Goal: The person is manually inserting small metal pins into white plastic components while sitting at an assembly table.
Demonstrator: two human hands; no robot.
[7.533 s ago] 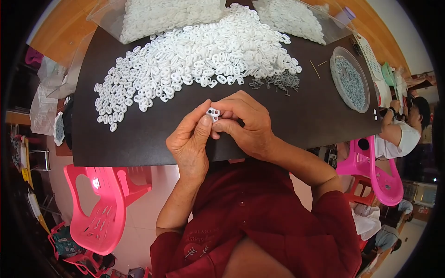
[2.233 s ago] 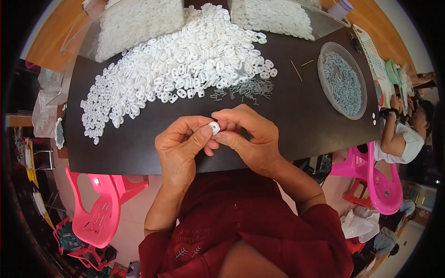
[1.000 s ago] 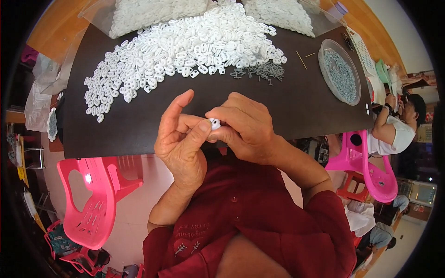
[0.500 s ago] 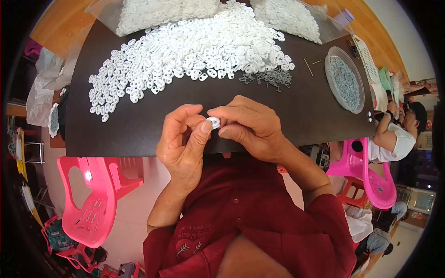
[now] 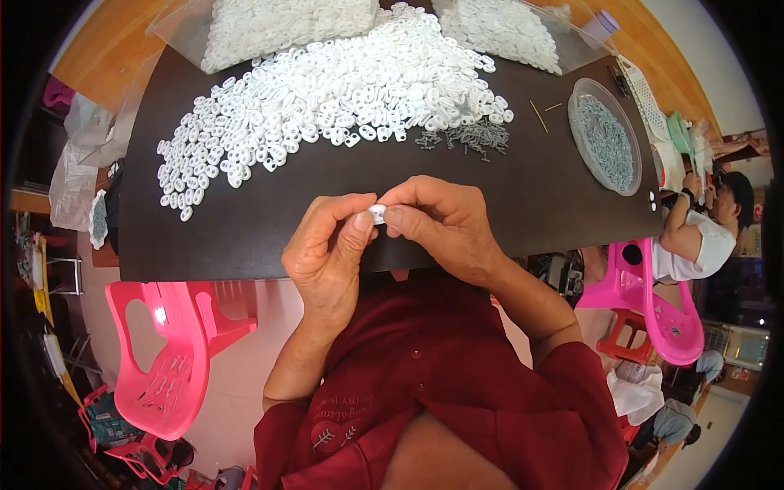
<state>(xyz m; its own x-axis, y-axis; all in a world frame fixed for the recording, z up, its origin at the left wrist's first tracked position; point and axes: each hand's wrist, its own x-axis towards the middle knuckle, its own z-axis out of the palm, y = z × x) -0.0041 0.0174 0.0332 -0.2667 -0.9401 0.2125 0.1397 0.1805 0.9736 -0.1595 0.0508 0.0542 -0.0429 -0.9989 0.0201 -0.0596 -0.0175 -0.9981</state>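
Close to the table's near edge, my left hand pinches a small white oval plastic piece with holes between thumb and forefinger. My right hand meets it from the other side, thumb and forefinger closed on the same piece and covering part of it. Beyond the hands spreads a large heap of similar white oval pieces. At the heap's right front edge lies a small pile of dark grey pins or screws.
Clear bags of white pieces stand behind the heap. Right of it are two thin brass-coloured sticks and a round clear tray of small grey-blue parts. A pink chair is at left; another person sits at right.
My right thumb and forefinger have come in onto the white piece and now cover part of it. My left forefinger has straightened toward the right fingertips. The view has shifted slightly.
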